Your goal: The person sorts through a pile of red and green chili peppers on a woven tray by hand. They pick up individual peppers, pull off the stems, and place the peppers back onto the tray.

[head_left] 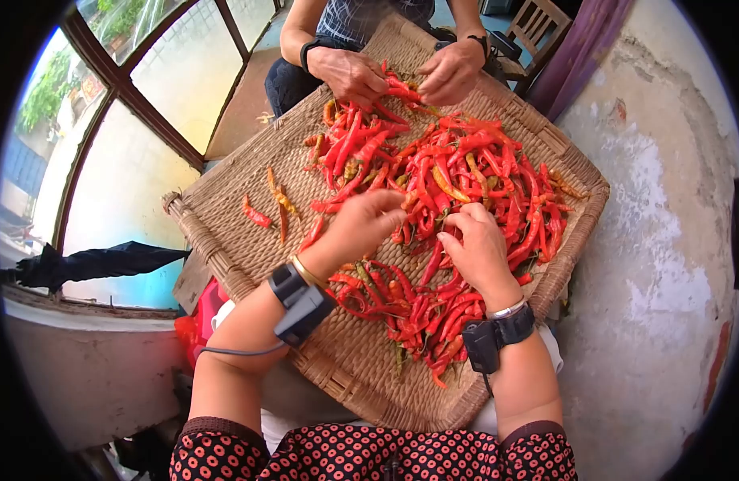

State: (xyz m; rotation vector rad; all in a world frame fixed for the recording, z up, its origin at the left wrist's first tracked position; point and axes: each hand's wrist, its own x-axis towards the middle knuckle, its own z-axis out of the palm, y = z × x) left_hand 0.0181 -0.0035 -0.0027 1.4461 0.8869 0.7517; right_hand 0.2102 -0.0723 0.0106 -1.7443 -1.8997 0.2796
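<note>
Head view shows the left hand (368,223) near the middle of the frame, its fingers curled and the thumb close to them; whether they grip a pepper cannot be told. The right hand (477,247), just beside it to the right, has bent fingers and a thumb drawn near the index finger, at the peppers; its grasp is also unclear. Both forearms reach up from the lower edge and angle inward, backs of the hands upward. Each wrist bears a black strapped device and a bangle. Around and below the hands lie glossy, wrinkled red peppers (489,164), slender and curved, some orange or greenish. They spread over a coarse woven tray (233,188) with a thick, rope-like rim. A few loose peppers (257,212) lie left of centre. At the top, another person's hands (351,74) work over peppers. Rough, peeling plaster wall (650,240) fills the right.
</note>
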